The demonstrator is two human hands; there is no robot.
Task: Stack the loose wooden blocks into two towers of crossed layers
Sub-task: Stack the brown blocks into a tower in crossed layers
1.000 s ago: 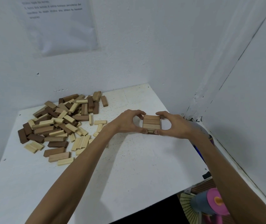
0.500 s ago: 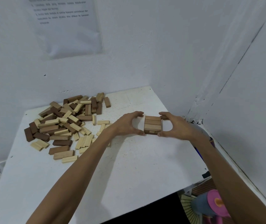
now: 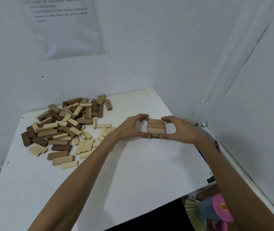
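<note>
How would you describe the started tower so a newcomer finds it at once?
Start at the white table in the room's corner. Toward its far right, the left hand and right hand grip a small square tower. Unlike the jumbled pile at far left, its three top blocks lie neatly side by side across a lower layer.

White counter, speckled top, stands in a room corner. Back wall painted white; a printed sheet in a clear sleeve hangs on it at upper left, text too blurred to read. Right wall meets it at a dark seam, paint chipped near counter level. Lower right, below the counter edge: pink and blue-grey object, not identifiable. Light even, shadows soft.
</note>
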